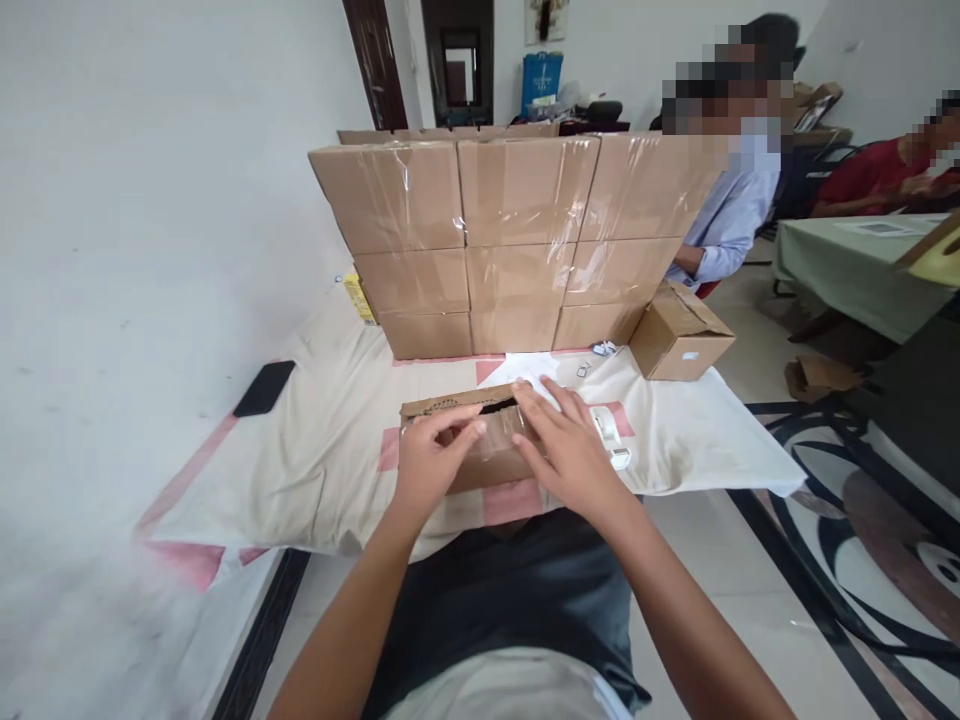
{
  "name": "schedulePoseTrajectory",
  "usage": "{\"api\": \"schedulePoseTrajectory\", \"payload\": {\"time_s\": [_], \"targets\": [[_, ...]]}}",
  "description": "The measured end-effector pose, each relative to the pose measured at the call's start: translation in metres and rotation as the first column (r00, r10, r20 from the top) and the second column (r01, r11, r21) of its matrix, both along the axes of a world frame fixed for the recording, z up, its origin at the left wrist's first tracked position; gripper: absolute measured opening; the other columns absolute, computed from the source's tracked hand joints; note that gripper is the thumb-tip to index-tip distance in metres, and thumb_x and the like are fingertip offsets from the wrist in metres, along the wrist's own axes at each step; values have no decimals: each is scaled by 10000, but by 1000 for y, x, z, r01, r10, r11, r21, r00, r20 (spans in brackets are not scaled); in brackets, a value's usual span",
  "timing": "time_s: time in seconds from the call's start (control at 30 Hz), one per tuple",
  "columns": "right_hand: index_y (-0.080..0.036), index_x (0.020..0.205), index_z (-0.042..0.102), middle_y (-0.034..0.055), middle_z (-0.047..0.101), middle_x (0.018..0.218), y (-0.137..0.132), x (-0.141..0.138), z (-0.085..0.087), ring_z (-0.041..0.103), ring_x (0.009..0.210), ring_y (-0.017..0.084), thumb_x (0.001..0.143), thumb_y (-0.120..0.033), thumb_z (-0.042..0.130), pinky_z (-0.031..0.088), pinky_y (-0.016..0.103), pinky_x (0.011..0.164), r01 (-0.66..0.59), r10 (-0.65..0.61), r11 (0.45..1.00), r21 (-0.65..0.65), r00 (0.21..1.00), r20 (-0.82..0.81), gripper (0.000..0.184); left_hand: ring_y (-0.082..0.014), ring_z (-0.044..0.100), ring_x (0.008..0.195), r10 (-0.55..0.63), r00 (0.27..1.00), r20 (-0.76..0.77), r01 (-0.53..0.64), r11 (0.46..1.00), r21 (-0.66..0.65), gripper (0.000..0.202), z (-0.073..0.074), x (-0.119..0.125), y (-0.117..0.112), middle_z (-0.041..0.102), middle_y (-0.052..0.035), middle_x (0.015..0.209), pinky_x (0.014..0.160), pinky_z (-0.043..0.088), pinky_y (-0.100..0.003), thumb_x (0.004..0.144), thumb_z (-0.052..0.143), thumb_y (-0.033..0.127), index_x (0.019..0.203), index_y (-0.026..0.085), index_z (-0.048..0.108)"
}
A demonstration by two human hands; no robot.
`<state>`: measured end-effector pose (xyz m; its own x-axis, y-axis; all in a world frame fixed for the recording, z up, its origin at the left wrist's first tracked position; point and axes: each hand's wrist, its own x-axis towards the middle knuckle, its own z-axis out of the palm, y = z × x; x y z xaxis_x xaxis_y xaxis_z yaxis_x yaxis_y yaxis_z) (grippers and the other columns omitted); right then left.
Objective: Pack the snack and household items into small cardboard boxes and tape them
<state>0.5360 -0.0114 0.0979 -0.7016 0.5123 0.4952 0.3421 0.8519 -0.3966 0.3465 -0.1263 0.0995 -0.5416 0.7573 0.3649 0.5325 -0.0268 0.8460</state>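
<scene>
A small brown cardboard box (487, 475) lies on the cloth right in front of me, with a dark gap along its top edge. A strip of clear packing tape (496, 436) stretches across its near side and shines in the light. The thumb and forefinger of my left hand (431, 455) are pinched close together at the tape's left edge. My right hand (574, 450) rests over the box's right end, its fingers stretched out and apart. Just beyond that hand lies a white tape dispenser (611, 440), partly hidden by it.
A wall of stacked, taped cartons (517, 280) stands at the table's back. Another carton (682, 335) sits to its right, and a black phone (265, 388) lies at left. A person in a light blue shirt (739, 220) stands behind; another in red (862, 185) sits farther right.
</scene>
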Motion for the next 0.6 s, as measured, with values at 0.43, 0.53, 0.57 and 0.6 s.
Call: {"api": "schedulePoseTrajectory", "payload": {"time_s": [0.43, 0.53, 0.57, 0.6], "targets": [[-240, 1686, 23, 109, 511, 1567, -3, -37, -31, 237, 1574, 330, 1030, -330, 466, 306, 623, 1192, -33, 34, 984, -177, 999, 2, 797, -290, 646, 1074, -274, 858, -435, 64, 897, -438, 446, 14, -32, 31, 781, -24, 1036, 981, 433, -453, 912, 641, 341, 1355, 295, 609], [-238, 1684, -17, 100, 539, 1545, -5, -38, -27, 237, 1572, 332, 1026, -316, 469, 297, 632, 1196, -40, 40, 982, -185, 999, -4, 822, -359, 558, 1198, -181, 796, -578, -112, 894, -434, 742, 19, -36, 34, 677, -100, 1298, 975, 411, -491, 860, 700, 452, 1533, 290, 433], [-240, 1684, -16, 99, 541, 1543, -5, -37, -27, 231, 1573, 331, 1024, -312, 472, 298, 631, 1197, -47, 46, 981, -189, 999, -10, 824, -382, 528, 1237, -164, 785, -597, -148, 887, -438, 778, 20, -38, 36, 638, -118, 1361, 986, 395, -508, 848, 705, 486, 1545, 288, 423], [-242, 1684, -11, 100, 543, 1541, -4, -35, -27, 223, 1576, 325, 1023, -307, 473, 302, 625, 1201, -62, 59, 978, -197, 998, -19, 822, -393, 516, 1253, -168, 787, -594, -158, 876, -457, 744, 21, -41, 38, 626, -122, 1379, 1000, 376, -523, 849, 698, 512, 1520, 291, 465]]}}
